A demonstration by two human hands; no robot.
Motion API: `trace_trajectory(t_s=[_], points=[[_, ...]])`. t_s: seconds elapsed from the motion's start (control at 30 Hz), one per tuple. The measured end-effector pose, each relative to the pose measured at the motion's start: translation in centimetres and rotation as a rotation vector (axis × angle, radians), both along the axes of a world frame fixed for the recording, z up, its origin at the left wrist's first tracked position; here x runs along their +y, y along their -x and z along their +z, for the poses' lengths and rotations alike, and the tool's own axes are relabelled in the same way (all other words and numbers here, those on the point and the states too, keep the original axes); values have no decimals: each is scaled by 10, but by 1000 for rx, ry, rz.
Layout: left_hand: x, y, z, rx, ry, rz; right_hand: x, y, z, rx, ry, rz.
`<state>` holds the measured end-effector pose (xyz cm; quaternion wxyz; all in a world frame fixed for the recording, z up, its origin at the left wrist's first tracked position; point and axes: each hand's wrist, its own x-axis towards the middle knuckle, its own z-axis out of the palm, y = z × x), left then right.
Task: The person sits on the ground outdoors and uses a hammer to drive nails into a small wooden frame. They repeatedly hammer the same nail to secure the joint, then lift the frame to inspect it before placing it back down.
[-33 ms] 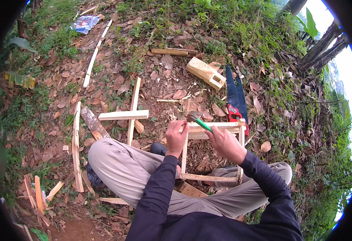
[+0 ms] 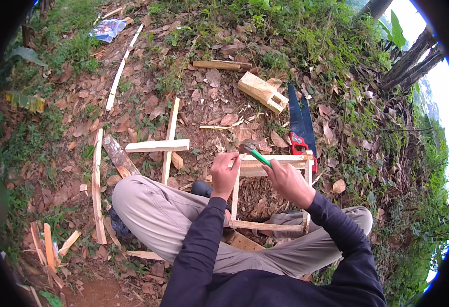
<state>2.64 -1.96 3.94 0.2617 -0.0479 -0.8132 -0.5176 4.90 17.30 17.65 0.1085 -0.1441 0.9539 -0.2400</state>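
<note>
Hands meet at the top left corner of a wooden frame (image 2: pixel 270 192) that stands across the person's lap. The left hand (image 2: pixel 224 174) is curled, fingers pinched at the end of the top rail; whether it holds a nail is too small to tell. The right hand (image 2: pixel 288 181) is closed round the green handle of a hammer (image 2: pixel 252 151), whose head sits just above that same corner, close to the left fingertips.

The frame is an open rectangle of pale slats, with bare ground and leaves showing through it; nothing lies inside. Its lower rail rests near the knees and its right post stands just beside a saw (image 2: pixel 301 128) with a red handle and dark blade, lying on the leaves.

Beyond the saw's tip lies a small wooden box (image 2: pixel 263 92), hollow, one end open; its inside is in shadow and I cannot tell what it holds. A short stick (image 2: pixel 219 65) lies further up the slope.

Left of the hands, a cross of two slats (image 2: pixel 163 146) lies flat, well apart from the frame. A long slat (image 2: pixel 97 184) runs along the left side by the knee, and another thin one (image 2: pixel 122 71) lies higher up near a blue wrapper (image 2: pixel 107 29). Short offcuts (image 2: pixel 48 245) lie at the lower left. Between cross and frame the leaf-strewn ground is open.
</note>
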Motion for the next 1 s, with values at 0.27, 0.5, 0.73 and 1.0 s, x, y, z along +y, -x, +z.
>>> trace_trajectory(t_s=[0.27,0.5,0.73,1.0], points=[[0,-1,-3,-49,-36,-35,8,1,4,57,-2,25],[-6,4,5,-55,58,-81,10,6,4,121,88,34],[-3,3,3,-47,49,-51,1,3,3,91,4,64],[-1,2,-1,-31,24,-60,0,6,2,79,-26,80]])
